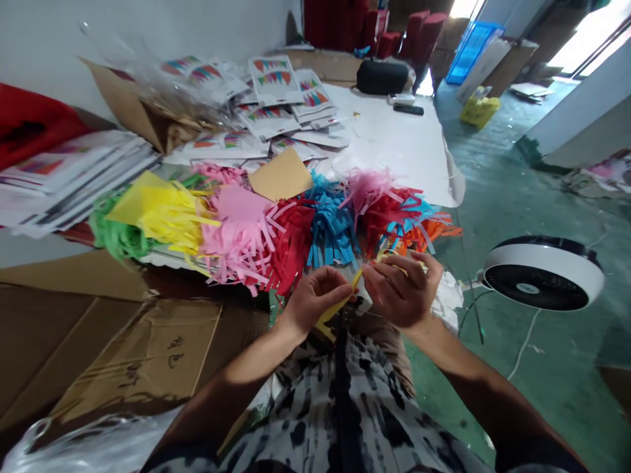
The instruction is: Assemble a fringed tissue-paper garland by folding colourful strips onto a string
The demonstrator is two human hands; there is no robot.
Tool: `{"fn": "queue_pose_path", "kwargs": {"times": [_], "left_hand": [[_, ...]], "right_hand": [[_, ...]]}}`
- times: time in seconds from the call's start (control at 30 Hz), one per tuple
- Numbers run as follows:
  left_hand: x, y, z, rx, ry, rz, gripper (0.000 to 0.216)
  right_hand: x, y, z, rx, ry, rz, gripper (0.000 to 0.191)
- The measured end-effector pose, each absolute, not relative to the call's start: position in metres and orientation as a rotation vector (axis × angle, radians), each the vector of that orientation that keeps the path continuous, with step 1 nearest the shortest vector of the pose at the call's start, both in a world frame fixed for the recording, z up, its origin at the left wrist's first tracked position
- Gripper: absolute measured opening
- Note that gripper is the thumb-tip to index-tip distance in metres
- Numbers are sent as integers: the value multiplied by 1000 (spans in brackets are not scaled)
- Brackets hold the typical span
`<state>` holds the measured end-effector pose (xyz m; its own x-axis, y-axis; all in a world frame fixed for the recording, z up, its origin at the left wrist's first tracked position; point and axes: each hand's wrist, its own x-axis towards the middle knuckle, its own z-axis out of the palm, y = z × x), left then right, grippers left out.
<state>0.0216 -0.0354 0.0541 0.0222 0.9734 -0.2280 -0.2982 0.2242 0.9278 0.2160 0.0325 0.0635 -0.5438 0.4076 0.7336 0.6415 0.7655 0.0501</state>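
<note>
Left hand [315, 297] and right hand [400, 292] pinch a yellow strip [339, 305]; loose fringe piles [290, 236] lie beyond; packed sets [276, 82] already stacked far left

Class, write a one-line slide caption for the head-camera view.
Left hand and right hand pinch a yellow paper strip before a row of coloured paper fringes on a table.
</note>
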Motion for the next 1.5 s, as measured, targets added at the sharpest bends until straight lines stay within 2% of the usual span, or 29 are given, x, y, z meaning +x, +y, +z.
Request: {"fn": "queue_pose_path", "kwargs": {"times": [0.13, 0.3, 0.37, 0.53, 0.63, 0.77, 0.87, 1.0, 1.07, 1.1, 1.2, 1.33, 1.4, 1.5], "left_hand": [[22, -25, 61, 526, 902, 1017, 50], [19, -19, 65, 499, 894, 931, 45], [17, -13, 67, 625, 947, 1025, 41], [11, 11, 86, 1043, 985, 1333, 26], [7, 23, 99, 1033, 952, 1303, 26], [3, 34, 106, 1004, 960, 1376, 27], [0, 43, 108, 982, 958, 1523, 24], [-10, 60, 112, 934, 912, 1740, 24], [-18, 66, 115, 876, 868, 1798, 29], [-23, 68, 116, 846, 853, 1817, 32], [-33, 68, 116, 854, 868, 1848, 35], [-28, 61, 108, 1000, 960, 1736, 26], [-20, 60, 103, 1041, 949, 1662, 23], [-11, 60, 95, 1076, 912, 1588, 22]], "right_hand": [[216, 34, 76, -711, -2168, -512, 17], [212, 40, 85, -834, -2184, -395, 13], [206, 45, 90, -855, -2124, -160, 8], [184, 60, 104, -865, -1769, 802, 15], [174, 71, 111, -885, -1598, 1051, 18], [166, 82, 117, -839, -1577, 1104, 22], [162, 86, 114, -756, -1680, 1145, 35], [160, 85, 95, -867, -2012, 943, 36], [167, 87, 84, -905, -2197, 814, 42], [172, 90, 80, -884, -2295, 778, 41], [189, 105, 81, -786, -2502, 824, 20], [193, 124, 112, -742, -2235, 979, 37], [183, 126, 127, -705, -2043, 1017, 36], [163, 124, 137, -714, -1919, 988, 24]]}}
